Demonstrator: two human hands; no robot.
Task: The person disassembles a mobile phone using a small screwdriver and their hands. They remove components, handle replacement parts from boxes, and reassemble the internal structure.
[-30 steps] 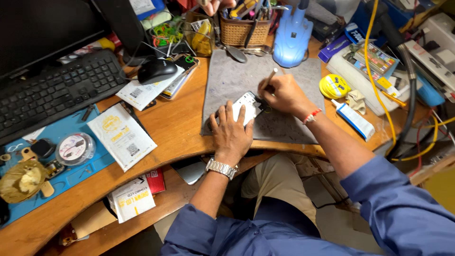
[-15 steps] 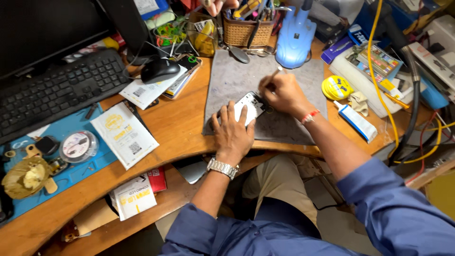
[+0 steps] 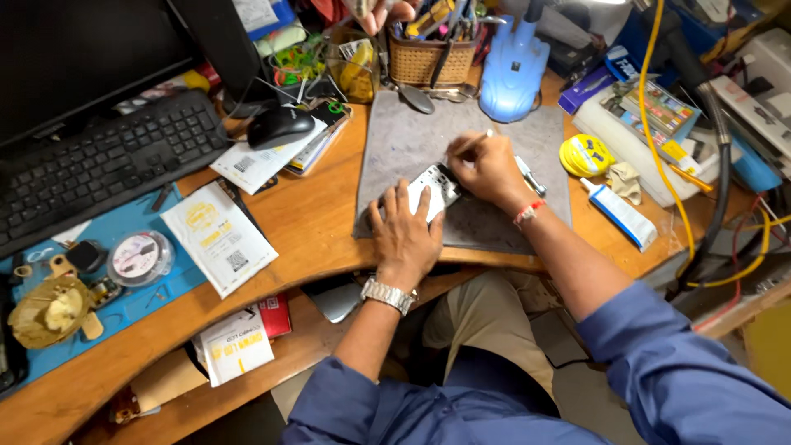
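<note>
Phone (image 3: 432, 188) w/ its back open lies flat under my left hand (image 3: 405, 235), right hand (image 3: 492, 169) pinching thin tool (image 3: 471, 145), mid-fix, needs tiny careful pokes next.

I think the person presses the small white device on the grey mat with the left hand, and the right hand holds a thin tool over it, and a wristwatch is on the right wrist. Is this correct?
Not quite. The wristwatch is on the left wrist, as the head view shows; the right wrist has only a red band. The rest holds: the left hand presses the small white device on the grey mat, and the right hand holds a thin tool over it.
</note>
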